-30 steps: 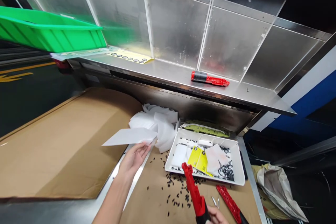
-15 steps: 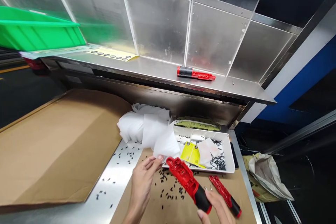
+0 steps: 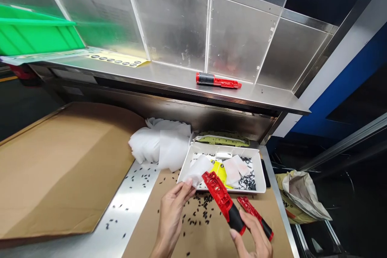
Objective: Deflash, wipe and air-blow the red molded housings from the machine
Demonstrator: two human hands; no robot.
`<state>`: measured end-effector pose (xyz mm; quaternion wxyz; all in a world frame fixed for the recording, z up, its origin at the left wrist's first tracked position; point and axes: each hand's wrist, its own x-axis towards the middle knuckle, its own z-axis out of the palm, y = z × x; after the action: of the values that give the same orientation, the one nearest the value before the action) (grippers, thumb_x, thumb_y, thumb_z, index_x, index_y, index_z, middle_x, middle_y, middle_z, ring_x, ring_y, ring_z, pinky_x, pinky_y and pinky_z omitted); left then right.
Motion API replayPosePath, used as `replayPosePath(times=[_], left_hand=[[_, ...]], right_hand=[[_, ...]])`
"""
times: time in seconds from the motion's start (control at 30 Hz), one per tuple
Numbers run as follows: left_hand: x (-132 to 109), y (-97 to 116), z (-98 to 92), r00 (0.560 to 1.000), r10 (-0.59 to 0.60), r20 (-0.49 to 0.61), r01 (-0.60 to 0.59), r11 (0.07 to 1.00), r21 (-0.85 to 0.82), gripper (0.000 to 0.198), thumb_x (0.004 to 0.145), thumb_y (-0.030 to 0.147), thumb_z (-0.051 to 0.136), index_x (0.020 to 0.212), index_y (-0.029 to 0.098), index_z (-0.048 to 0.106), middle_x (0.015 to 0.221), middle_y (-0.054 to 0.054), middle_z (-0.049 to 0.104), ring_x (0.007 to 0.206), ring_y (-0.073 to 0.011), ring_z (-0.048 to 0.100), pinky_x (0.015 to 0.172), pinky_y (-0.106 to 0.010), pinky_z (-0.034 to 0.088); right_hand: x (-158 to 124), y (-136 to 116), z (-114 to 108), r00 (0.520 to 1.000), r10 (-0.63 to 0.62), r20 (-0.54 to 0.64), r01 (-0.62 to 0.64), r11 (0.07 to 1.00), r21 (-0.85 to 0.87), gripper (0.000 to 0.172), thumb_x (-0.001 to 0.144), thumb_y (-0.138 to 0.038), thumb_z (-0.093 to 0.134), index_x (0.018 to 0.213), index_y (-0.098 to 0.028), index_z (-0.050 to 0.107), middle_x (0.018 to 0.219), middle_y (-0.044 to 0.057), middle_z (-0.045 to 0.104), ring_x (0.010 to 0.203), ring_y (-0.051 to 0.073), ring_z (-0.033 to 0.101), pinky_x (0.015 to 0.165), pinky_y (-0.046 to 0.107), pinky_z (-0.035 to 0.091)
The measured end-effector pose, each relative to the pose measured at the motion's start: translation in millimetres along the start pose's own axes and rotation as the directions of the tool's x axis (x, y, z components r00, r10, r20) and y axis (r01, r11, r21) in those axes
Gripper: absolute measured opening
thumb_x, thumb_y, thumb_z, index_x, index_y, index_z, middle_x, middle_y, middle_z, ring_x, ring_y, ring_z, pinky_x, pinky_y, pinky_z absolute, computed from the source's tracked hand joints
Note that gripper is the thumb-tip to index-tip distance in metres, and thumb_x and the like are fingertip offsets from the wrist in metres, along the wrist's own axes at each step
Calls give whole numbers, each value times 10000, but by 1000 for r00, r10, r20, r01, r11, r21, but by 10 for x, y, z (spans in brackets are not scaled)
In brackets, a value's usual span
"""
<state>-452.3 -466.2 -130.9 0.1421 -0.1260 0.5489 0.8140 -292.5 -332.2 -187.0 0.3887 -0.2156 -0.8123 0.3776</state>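
Your left hand (image 3: 172, 213) is closed in a pinch on a thin white foam sheet (image 3: 196, 171), whose far edge lies over the corner of a shallow white plastic tray (image 3: 217, 148) at 12 o'clock. Your right hand (image 3: 252, 238) is closed around a red plastic handle shell with a black grip (image 3: 222, 197), its red end pointing toward 10 o'clock and just above the tray's near edge.

Just beside that shell, at 2 o'clock from it, a matching red-and-black handle shell (image 3: 255, 217) lies on a brown cardboard sheet (image 3: 151, 234). Small black plastic pieces (image 3: 196, 213) are scattered across that cardboard. The tray holds a yellow printed card (image 3: 219, 170), white foam squares (image 3: 232, 171) and more black pieces (image 3: 248, 181). A crumpled pile of white foam sheets (image 3: 160, 145) sits at 11 o'clock, touching the tray's left side. Farther out at 12 o'clock, an assembled red-and-black handle (image 3: 218, 80) lies on a stainless steel shelf (image 3: 266, 98). A bright green plastic crate (image 3: 33, 34) sits at 10 o'clock.
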Motion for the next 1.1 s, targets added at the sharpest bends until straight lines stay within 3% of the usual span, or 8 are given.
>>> replayPosePath(times=[0.23,0.37,0.53,0.67,0.8,0.93,1.03,1.1], left_hand=[[-31,-93,16,996,10,93,-17,997,79,491,480,556,897,750,168,766,714,-38,731,773,-221,664,826,-278,532],[-54,-77,43,976,-53,210,39,997,68,591,530,555,877,953,166,742,914,-95,763,909,-284,691,874,-366,552],[-65,-54,42,958,-59,279,31,994,105,614,523,515,894,1009,182,723,1080,-104,740,1061,-280,652,965,-324,501],[-74,26,50,952,-47,301,-3,986,165,607,485,512,904,982,206,737,1032,-87,749,1033,-280,651,906,-295,510],[-110,102,45,958,-26,284,-45,970,240,586,480,684,822,794,192,763,812,-90,744,857,-280,662,842,-311,514],[-100,106,-7,973,29,230,-108,934,340,645,548,828,653,623,192,729,618,-69,666,668,-251,594,734,-322,492],[-62,86,-43,976,75,204,-158,889,430,534,569,719,733,475,202,635,497,-3,542,541,-184,456,577,-288,413],[-45,70,-51,977,91,194,-172,872,459,497,565,646,779,432,208,587,454,29,463,510,-157,381,507,-273,343]], right_hand=[[14,-8,-16,993,73,92,-78,995,58,291,835,-434,695,1026,-226,764,1059,124,748,978,306,715,869,377,580],[-12,-1,4,951,250,183,-287,933,215,447,772,-547,723,1057,-205,760,1025,119,761,880,280,737,761,306,612],[103,-59,-17,789,399,467,-592,695,407,607,755,-725,629,881,-145,758,717,88,738,615,205,696,543,259,580],[169,-116,-47,575,480,663,-818,369,442,611,738,-717,666,828,-113,696,621,77,704,466,132,633,467,210,515],[174,-108,-62,426,540,726,-891,112,439,620,655,-710,746,798,-122,610,537,60,673,412,119,602,450,205,494],[187,-64,-64,281,483,829,-927,-89,365,651,548,-663,835,835,-118,627,518,15,660,409,107,595,461,203,500],[186,-49,-58,234,479,846,-935,-130,331,688,486,-677,850,808,-102,650,517,16,660,403,98,592,467,200,510],[175,-52,-56,278,526,804,-927,-72,368,668,506,-692,835,785,-115,644,519,22,661,406,104,594,470,206,514]])
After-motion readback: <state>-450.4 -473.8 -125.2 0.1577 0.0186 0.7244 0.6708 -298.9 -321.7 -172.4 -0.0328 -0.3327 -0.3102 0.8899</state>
